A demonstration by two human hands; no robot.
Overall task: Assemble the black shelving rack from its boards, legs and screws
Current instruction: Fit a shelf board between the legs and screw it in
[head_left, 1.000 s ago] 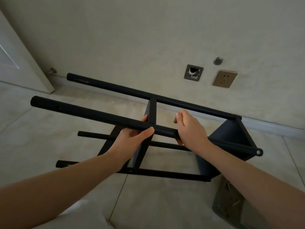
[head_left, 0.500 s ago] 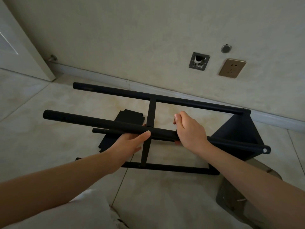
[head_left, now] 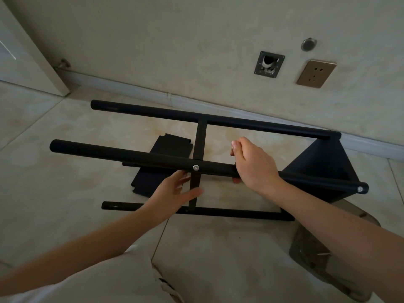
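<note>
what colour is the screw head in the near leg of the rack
Silver, against the round black metal leg; the small screw head shows clearly in the head view.

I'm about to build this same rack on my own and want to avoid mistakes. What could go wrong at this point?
1. Only the right hand grips the near leg; the left hand lies open by the crossbar, so the half-built rack may tip or twist.
2. A loose board lies on the floor beneath the frame; setting the rack down on it could scratch it.
3. The free leg ends on the left are unbraced and may splay.
</note>
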